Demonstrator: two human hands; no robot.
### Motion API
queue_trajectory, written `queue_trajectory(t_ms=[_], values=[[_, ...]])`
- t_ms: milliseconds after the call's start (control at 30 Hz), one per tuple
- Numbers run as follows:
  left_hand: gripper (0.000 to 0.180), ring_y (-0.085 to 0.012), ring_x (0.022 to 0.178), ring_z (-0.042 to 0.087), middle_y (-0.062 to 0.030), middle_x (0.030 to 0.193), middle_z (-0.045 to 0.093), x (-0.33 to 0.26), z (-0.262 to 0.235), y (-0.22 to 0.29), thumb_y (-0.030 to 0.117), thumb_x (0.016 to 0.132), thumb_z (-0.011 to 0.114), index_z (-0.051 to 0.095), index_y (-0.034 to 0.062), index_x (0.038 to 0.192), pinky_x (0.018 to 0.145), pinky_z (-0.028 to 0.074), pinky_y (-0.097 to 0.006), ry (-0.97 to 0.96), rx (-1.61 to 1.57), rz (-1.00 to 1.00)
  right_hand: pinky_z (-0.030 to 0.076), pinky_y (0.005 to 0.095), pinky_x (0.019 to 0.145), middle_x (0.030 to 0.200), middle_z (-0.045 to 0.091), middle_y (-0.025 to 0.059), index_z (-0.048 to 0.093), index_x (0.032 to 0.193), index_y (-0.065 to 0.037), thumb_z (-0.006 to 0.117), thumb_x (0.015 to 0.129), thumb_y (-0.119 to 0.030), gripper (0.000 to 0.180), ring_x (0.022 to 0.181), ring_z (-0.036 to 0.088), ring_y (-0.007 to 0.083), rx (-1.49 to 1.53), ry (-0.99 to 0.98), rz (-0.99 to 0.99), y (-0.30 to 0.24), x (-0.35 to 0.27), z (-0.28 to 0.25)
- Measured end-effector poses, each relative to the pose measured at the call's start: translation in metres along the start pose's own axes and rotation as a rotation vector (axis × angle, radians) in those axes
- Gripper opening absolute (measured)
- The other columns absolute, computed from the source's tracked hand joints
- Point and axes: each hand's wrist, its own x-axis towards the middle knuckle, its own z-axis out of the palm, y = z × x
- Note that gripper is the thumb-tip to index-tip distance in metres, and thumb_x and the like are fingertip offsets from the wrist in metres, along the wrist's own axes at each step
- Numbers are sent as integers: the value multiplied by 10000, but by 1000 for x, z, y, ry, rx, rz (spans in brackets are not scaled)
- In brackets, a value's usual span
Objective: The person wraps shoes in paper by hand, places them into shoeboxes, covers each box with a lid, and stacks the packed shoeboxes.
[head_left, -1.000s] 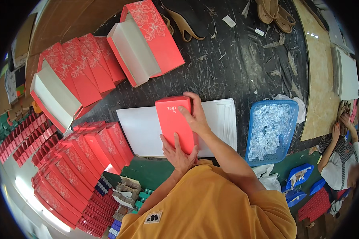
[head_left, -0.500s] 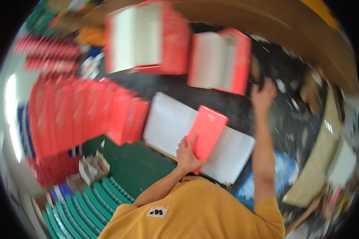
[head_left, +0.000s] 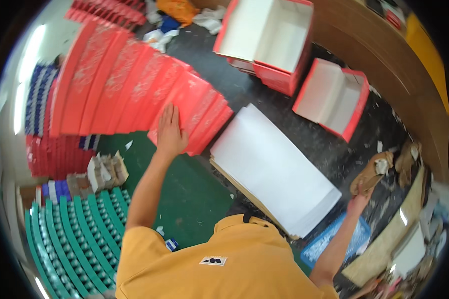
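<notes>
My left hand [head_left: 171,134] lies with its fingers stretched out against the red boxes [head_left: 192,112] at the near end of a long stacked row on the left. To the right, my right hand [head_left: 360,198] is closed on a tan shoe [head_left: 373,172] with white paper stuffed in its opening. A second tan shoe [head_left: 407,162] lies just beyond it. Between my arms, a stack of white paper sheets [head_left: 277,172] rests on the dark table. Beyond the sheets stands an open red box [head_left: 329,94] with a white inside.
A larger open red box [head_left: 267,32] sits at the back on more red boxes. Green roller conveyor [head_left: 80,244] fills the lower left. A blue tray [head_left: 336,239] lies under my right forearm. A brown wall [head_left: 384,55] bounds the table's far side.
My left hand has gone from a red box over the sheets to the row on the left; that box is off the sheets. My right hand has come nearer and taken hold of a shoe.
</notes>
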Motion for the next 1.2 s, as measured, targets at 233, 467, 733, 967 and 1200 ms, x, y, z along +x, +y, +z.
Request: queue_trajectory(t_ms=[233, 467, 733, 967, 1200], values=[[603, -471, 1474, 306, -248, 1596, 332, -49, 142, 117, 190, 932, 649, 470, 45, 1490, 1209, 279, -544, -120, -603, 428, 525, 345, 867, 1089, 714, 104, 645, 1247, 43, 652, 1004, -277, 402, 962, 642, 193, -499, -160, 240, 30, -230, 71], [752, -476, 1529, 179, -326, 1632, 204, -72, 214, 146, 286, 973, 582, 275, -84, 1551, 1252, 148, -552, -239, -603, 459, 485, 463, 962, 1194, 602, 277, 443, 1420, 22, 595, 973, -157, 505, 1052, 606, 435, -896, -244, -29, 114, -283, 149], [723, -385, 1454, 420, -267, 1567, 406, -100, 37, 284, 26, 851, 631, 394, -24, 1532, 1193, 339, -408, -804, -1257, 630, 534, 458, 891, 1145, 649, 175, 536, 1410, -86, 611, 901, -87, 515, 1004, 656, 371, -775, -383, 117, 27, -225, 62], [329, -214, 1021, 675, -148, 1159, 706, -12, 85, 275, -31, 975, 580, 628, -48, 1300, 914, 548, -326, -94, -1225, -231, 503, 491, 963, 1123, 681, 260, 688, 1152, 23, 670, 881, -192, 347, 1065, 642, 448, -1084, 363, -440, -50, 72, -172], [511, -218, 924, 683, -158, 1061, 709, -53, 150, 269, 67, 775, 837, 645, -62, 1231, 768, 571, -321, -1053, -929, -606, 490, 519, 949, 1130, 663, 245, 661, 1205, -19, 659, 882, -293, 423, 1077, 624, 433, -1398, 725, -510, -105, 335, -276]])
